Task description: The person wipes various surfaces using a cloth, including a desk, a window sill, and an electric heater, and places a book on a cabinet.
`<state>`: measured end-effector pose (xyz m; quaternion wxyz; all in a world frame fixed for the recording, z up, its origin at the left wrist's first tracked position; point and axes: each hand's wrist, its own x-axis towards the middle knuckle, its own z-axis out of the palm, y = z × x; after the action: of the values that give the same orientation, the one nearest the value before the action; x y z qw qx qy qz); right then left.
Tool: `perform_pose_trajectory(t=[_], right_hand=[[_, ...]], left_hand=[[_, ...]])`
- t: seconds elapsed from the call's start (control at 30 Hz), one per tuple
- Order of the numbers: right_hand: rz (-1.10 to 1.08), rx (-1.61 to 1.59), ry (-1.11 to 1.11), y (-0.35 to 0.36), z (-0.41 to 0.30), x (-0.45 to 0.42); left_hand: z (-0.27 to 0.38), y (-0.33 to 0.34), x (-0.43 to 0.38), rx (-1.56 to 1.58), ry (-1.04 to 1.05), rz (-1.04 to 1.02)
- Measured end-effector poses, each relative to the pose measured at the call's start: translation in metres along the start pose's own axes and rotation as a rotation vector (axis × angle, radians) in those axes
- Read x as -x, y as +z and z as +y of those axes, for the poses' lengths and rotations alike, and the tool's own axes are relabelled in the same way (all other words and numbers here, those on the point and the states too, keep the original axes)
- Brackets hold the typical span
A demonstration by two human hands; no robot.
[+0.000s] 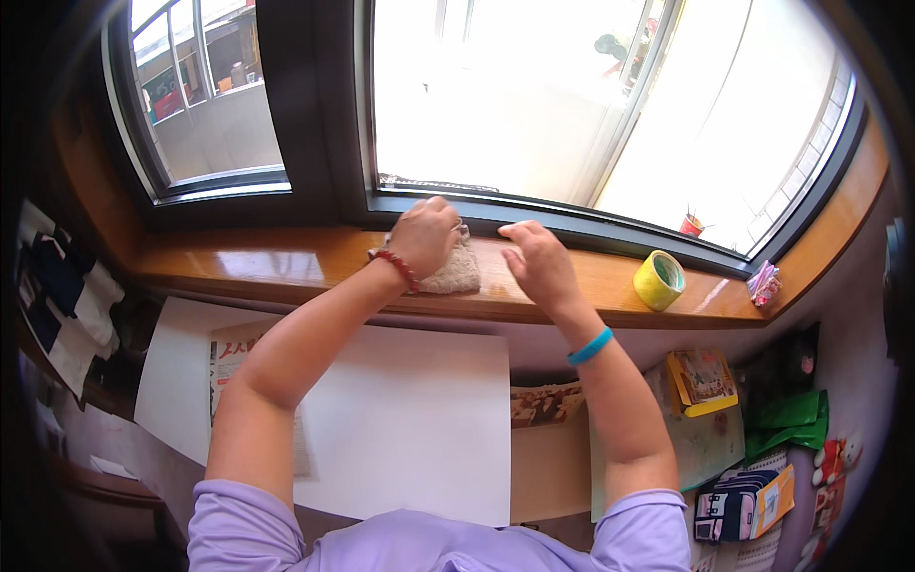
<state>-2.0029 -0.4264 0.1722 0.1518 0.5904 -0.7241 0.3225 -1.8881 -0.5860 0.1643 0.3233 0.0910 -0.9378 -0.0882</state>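
Observation:
My left hand (424,236) grips a beige cloth (455,268) that lies on the varnished wooden windowsill (347,255). The cloth spreads out to the right of the hand and below it, and the fingertips are partly hidden from above. To the right, my right hand (540,264) is raised over the sill near the dark window frame (480,217). Its fingers are curved and apart, with nothing between them. A red beaded bracelet (400,270) circles my left wrist, and a blue band (590,346) my right.
A yellow tape roll (658,280) stands on the sill, with a small bundle of pink and purple items (765,284) farther right. Below, a large white sheet (414,407) covers much of the table, partly over a newspaper (236,357). A yellow box (704,382) and green bag (790,429) sit at right.

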Motion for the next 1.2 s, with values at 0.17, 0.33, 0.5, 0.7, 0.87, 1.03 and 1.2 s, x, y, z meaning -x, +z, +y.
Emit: perform_pose_trajectory(t=[0.17,0.33,0.5,0.7,0.87,1.03,1.2], right_hand=[[-0.128,0.13,0.213,0.083,-0.021,-0.031],[0.028,-0.058,0.122,0.084,-0.013,-0.028],[0.135,-0.009,0.133,0.019,0.013,0.003],[0.32,0.166,0.111,-0.072,0.039,0.041],[0.36,0.082,0.192,-0.116,0.036,0.047],[0.344,0.167,0.218,-0.148,0.033,0.033],[0.23,0.416,0.304,-0.125,0.08,0.021]], left_hand=[[-0.038,-0.005,0.037,-0.031,-0.31,-0.222],[-0.035,0.0,0.024,-0.028,-0.241,-0.263],[0.011,0.015,-0.003,0.312,-0.079,-0.252],[0.08,0.019,-0.05,0.439,0.167,-0.306],[0.117,0.011,-0.076,0.721,0.033,-0.409],[0.132,-0.003,-0.106,1.135,-0.149,-0.598],[0.124,0.039,-0.141,0.748,-0.159,-0.619]])
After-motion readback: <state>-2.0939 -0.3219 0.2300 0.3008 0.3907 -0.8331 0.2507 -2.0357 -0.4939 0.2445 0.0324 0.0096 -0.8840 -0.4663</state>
